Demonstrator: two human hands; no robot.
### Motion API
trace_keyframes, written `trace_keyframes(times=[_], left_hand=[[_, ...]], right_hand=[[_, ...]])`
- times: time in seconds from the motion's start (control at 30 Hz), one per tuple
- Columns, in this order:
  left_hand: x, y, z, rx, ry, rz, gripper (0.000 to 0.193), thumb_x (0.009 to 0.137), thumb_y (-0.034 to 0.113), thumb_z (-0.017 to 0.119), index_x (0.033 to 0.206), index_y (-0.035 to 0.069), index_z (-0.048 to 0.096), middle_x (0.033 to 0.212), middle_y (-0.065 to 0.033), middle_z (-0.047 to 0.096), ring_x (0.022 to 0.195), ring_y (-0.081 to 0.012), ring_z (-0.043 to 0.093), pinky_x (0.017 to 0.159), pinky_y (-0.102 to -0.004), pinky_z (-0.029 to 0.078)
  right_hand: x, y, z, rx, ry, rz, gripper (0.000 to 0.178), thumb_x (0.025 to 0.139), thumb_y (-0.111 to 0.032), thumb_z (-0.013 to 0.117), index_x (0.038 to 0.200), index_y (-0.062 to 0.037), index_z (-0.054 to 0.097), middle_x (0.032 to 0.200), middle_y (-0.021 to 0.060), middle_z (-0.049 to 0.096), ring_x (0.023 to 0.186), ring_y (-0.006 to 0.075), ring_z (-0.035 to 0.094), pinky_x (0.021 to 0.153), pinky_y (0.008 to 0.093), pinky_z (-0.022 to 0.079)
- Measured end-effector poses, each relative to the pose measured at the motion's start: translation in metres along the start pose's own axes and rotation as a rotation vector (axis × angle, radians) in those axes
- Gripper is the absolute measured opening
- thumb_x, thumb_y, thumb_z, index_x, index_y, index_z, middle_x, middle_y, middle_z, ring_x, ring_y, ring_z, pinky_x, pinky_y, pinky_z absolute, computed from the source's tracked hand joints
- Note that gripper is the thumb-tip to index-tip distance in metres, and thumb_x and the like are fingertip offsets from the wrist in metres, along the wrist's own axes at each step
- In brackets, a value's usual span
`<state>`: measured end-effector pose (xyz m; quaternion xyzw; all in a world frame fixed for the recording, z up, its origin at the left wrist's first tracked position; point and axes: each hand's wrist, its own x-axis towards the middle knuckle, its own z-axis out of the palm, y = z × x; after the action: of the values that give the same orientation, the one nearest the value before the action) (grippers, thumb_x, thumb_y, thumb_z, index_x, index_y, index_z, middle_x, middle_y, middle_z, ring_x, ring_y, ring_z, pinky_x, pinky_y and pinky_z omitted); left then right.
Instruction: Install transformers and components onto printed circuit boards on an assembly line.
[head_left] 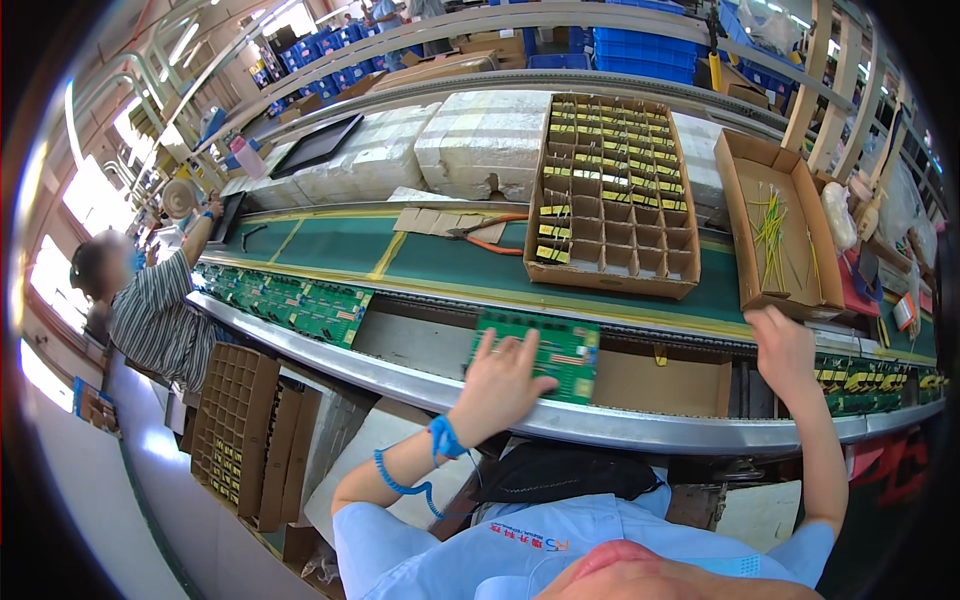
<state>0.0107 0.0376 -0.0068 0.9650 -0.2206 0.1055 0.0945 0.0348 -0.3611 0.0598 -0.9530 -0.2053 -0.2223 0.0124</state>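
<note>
My left hand (503,382) lies on a green circuit board (568,358), fingers spread over its left part and thumb toward its near edge. The board rests on the metal rails of the line in front of me. My right hand (783,350) is at the near edge of a shallow cardboard box (735,190) with thin yellow-green wires (770,228) in it. Its fingers are bent together; whatever they hold is hidden. Left of that box stands a divided carton (612,280) with yellow-and-black parts (610,150) in many cells.
More circuit boards (290,300) sit on the line to the left, others (862,385) to the right. Orange-handled pliers (490,230) lie on the green belt, beside flat cardboard. Foam blocks (480,145) line the back. A co-worker (160,305) sits at the far left.
</note>
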Motion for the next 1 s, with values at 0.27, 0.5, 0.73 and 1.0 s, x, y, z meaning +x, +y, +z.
trace_keyframes(times=[0.27,0.5,0.73,1.0], left_hand=[[0.034,0.062,0.018,-0.052,-0.011,0.346,0.073,0.092,0.051,0.053,0.135,-0.008,0.045,0.109,-0.0275,0.064,0.116,-0.0375,0.057,0.11,-0.05,0.031],[0.111,0.048,-0.022,-0.07,0.147,0.378,0.036,0.084,0.028,0.067,0.111,0.005,0.062,0.091,-0.0111,0.065,0.098,-0.0263,0.063,0.107,-0.0463,0.037],[0.245,-0.034,-0.02,0.026,0.489,0.176,0.004,0.081,0.013,0.066,0.079,0.01,0.068,0.082,-0.01,0.063,0.089,-0.0305,0.06,0.085,-0.0428,0.043],[0.229,-0.072,-0.031,-0.086,0.404,0.009,0.006,0.08,0.017,0.068,0.081,0.01,0.068,0.082,-0.0096,0.065,0.085,-0.0303,0.062,0.08,-0.0414,0.043]], right_hand=[[0.16,0.017,0.072,0.147,0.151,0.128,0.015,0.087,-0.018,0.061,0.1,-0.0115,0.063,0.095,0.0066,0.063,0.086,0.0307,0.064,0.07,0.0429,0.052],[0.223,0.041,0.117,0.213,0.164,0.448,0.015,0.085,-0.024,0.065,0.089,-0.0103,0.067,0.094,0.0086,0.065,0.088,0.0303,0.065,0.073,0.0461,0.052],[0.201,0.019,0.115,0.186,0.419,0.162,0.018,0.08,-0.025,0.072,0.076,-0.0094,0.063,0.081,0.0049,0.058,0.083,0.0266,0.059,0.068,0.041,0.05],[0.187,-0.021,0.085,0.421,0.239,0.056,0.014,0.083,-0.024,0.068,0.08,-0.0103,0.065,0.084,0.003,0.062,0.085,0.0249,0.062,0.07,0.0381,0.05]])
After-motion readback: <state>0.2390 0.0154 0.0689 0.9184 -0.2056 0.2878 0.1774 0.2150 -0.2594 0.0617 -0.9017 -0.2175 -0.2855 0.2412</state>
